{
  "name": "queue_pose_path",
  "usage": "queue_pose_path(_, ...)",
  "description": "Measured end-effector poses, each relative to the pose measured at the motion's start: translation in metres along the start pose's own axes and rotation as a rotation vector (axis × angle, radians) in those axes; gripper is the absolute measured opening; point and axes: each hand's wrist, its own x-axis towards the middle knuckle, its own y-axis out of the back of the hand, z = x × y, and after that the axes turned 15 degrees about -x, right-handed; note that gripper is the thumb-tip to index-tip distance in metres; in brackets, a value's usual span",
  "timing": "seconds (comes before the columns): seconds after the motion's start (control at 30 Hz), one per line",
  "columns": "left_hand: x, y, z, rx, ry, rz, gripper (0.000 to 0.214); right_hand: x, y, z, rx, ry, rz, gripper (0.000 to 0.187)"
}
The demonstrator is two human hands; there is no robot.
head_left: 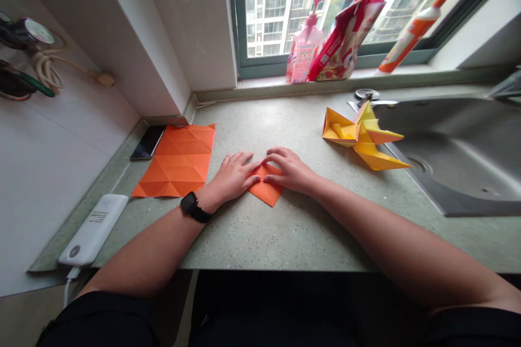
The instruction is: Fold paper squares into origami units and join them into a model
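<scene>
A small folded orange paper (268,195) lies on the counter in front of me, one corner pointing towards me. My left hand (232,176) grips its left side with thumb and forefinger, the other fingers stretched out on the counter. From the right, my right hand (291,171) has thumb and forefinger closed on the same paper, its other fingers bent above. The two hands nearly meet at the far corner, which they partly hide. Left of my hands lies a larger orange sheet (179,160), spread flat and marked with a grid of creases.
A yellow and orange folded-paper model (362,135) stands by the steel sink (468,157). A phone (147,142) and a white power bank (95,227) with a cable lie left. On the windowsill are a pink pump bottle (303,51), a red bag (344,38) and an orange-white tube (411,38).
</scene>
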Motion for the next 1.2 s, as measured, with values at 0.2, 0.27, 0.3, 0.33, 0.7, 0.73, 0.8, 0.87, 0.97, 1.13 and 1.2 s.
queue_pose_path(0.2, -0.003, 0.018, -0.006, -0.017, 0.116, -0.132, 0.056, 0.002, 0.000, 0.025, -0.046, -0.107, -0.155, 0.084)
queue_pose_path(0.27, -0.006, 0.022, -0.012, -0.025, 0.102, -0.144, 0.056, 0.001, 0.006, 0.034, -0.056, -0.137, -0.203, 0.092)
queue_pose_path(0.3, -0.008, 0.023, -0.016, -0.030, 0.095, -0.147, 0.057, 0.001, 0.008, 0.038, -0.058, -0.147, -0.222, 0.095)
queue_pose_path(0.33, -0.010, 0.023, -0.020, -0.032, 0.097, -0.145, 0.059, 0.000, 0.011, 0.041, -0.058, -0.151, -0.236, 0.096)
queue_pose_path(0.7, -0.020, 0.034, -0.024, -0.174, -0.097, -0.058, 0.051, -0.005, 0.023, 0.044, -0.003, -0.051, -0.198, 0.076)
queue_pose_path(0.73, -0.019, 0.033, -0.022, -0.188, -0.145, -0.043, 0.043, -0.005, 0.024, 0.043, 0.011, -0.031, -0.186, 0.072)
queue_pose_path(0.8, -0.018, 0.030, -0.019, -0.197, -0.215, -0.016, 0.030, -0.005, 0.023, 0.041, 0.030, -0.002, -0.168, 0.067)
queue_pose_path(0.87, -0.015, 0.026, -0.016, -0.194, -0.242, 0.006, 0.021, -0.005, 0.022, 0.038, 0.042, 0.012, -0.149, 0.059)
queue_pose_path(0.97, -0.012, 0.021, -0.013, -0.201, -0.240, 0.031, 0.017, -0.004, 0.019, 0.032, 0.067, 0.029, -0.100, 0.042)
queue_pose_path(1.13, -0.010, 0.017, -0.008, -0.227, -0.191, 0.096, 0.039, -0.004, 0.012, 0.025, 0.164, 0.042, -0.012, 0.023)
queue_pose_path(1.2, -0.011, 0.016, -0.007, -0.244, -0.154, 0.125, 0.040, -0.004, 0.012, 0.022, 0.220, 0.048, 0.027, 0.014)
